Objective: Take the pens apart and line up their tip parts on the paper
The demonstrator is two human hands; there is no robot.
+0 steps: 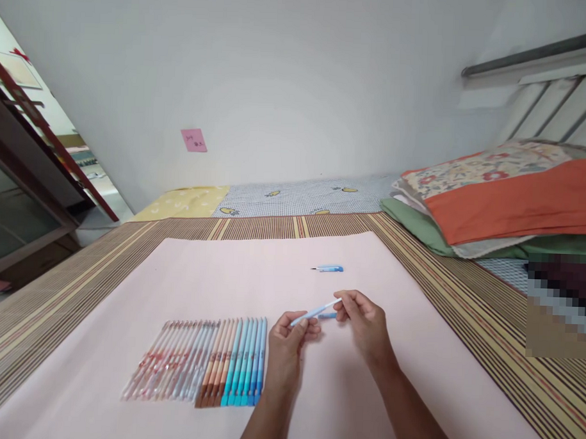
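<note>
A slim pen barrel [318, 310], light blue on the left and white on the right, is held slantwise above the pink sheet. My left hand [289, 338] grips its blue end between thumb and fingers. At the white end, my right hand [366, 321] pinches with thumb and fingertips. Behind the barrel, a short blue piece [327, 316] shows between the hands, partly hidden. Farther back lies a blue pen part [330, 269] with a thin dark point facing left. Left of my hands, brown and blue pens [242, 358] lie in a neat row.
Several clear, pinkish pens [173, 359] continue the row leftward. Everything rests on a pink sheet [224, 275] over a striped mat [462, 315]. Folded bedding [510, 195] is piled at the right. A pink note [194, 140] is stuck on the wall.
</note>
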